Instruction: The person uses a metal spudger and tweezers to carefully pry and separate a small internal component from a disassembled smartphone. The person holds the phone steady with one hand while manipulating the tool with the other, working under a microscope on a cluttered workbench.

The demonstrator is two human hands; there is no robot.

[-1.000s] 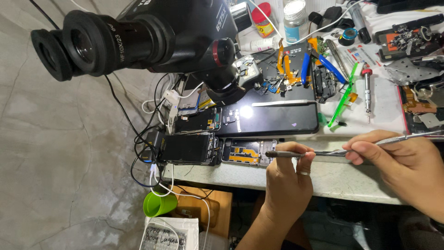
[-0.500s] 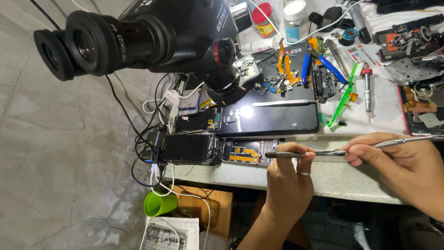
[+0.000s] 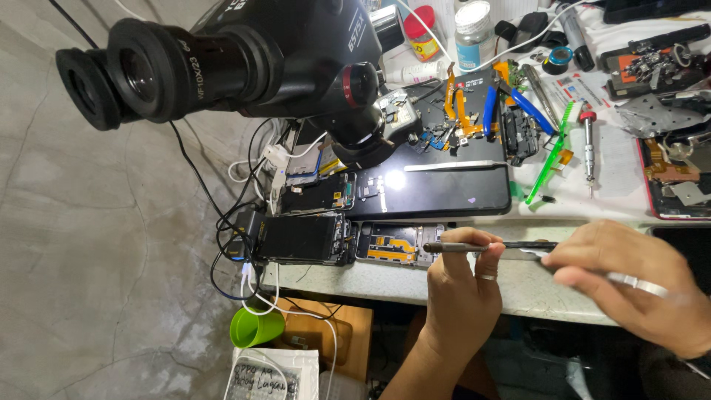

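Left hand: [image 3: 463, 292] comes up from 6 o'clock, fingers pinched on a thin dark tool [image 3: 489, 245] lying flat, tip aimed toward 9 o'clock.
Right hand: [image 3: 629, 285] at 4 o'clock, closed around a silvery tool [image 3: 637, 284], tweezers maybe; it's blurry, honestly can't say for sure.
Opened phone: [image 3: 396, 244] sits on the bench edge, just left of the dark tool's tip, orange flex showing inside.
What changed: barely anything from a second ago. The right hand has slid in a bit nearer the left; the left hasn't budged. Looks to me like both are still lining up, not working inside the phone yet.
Microscope: [image 3: 222, 63] big black thing at 11 o'clock, blocks part of the bench behind it.
Hard to see: the right wrist is cut off at the frame edge, and whether the tool tip touches the phone I can't tell.
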